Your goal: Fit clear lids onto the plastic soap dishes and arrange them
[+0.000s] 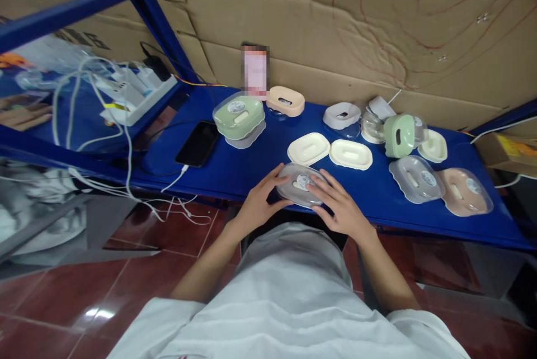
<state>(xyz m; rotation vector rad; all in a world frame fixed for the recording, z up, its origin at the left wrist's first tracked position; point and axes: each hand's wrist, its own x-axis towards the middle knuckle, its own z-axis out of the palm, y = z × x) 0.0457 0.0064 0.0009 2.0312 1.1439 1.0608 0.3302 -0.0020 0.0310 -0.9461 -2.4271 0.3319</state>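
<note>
Grey oval plastic container (298, 195), clear-covered, sat just nearside of the leftmost cream oval plastic piece (308, 149); left hand (260, 202) and right hand (343, 205) gripped opposite ends. Even, light pressure seemed best.

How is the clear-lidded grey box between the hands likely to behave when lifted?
The clear-lidded grey box probably stays stiff, as its shape looks smoothly moulded. Its glossy clear lid may be slippery. Its low, broad form seems unlikely to roll.
</note>
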